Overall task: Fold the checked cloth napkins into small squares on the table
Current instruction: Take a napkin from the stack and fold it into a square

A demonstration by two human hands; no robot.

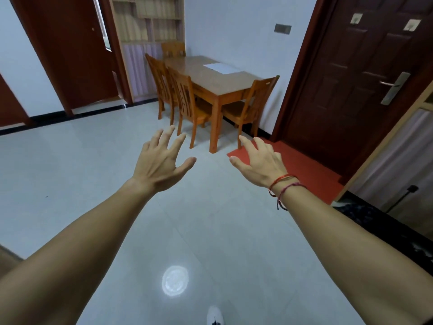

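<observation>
A: Which step of the task is in hand here?

B: I judge it is the very beginning, only the approach. The person stands on the tiled floor, and the desk is far away, in the upper middle of the frame. No fold is made yet.

A: And the hands?

B: The left hand and the right hand are both stretched forward in the middle of the frame. The fingers are wide and spread, and they hold nothing. They hang over the floor, well apart from the desk.

A: Where is the napkin?

B: On the far part of the desk top lies one pale flat piece, which I take for the napkin. It is too small to show any checks, and I cannot tell if it is one cloth or several.

A: Which way does it point?

B: It lies flat. Its long axis seems to go from upper left to lower right of the frame, along the long side of the desk.

A: What does the next move call for?

B: First, walking to the desk. Wooden chairs stand close at its left side, so the person must probably reach past them or choose another side. Only then can both hands take the corners.
</observation>
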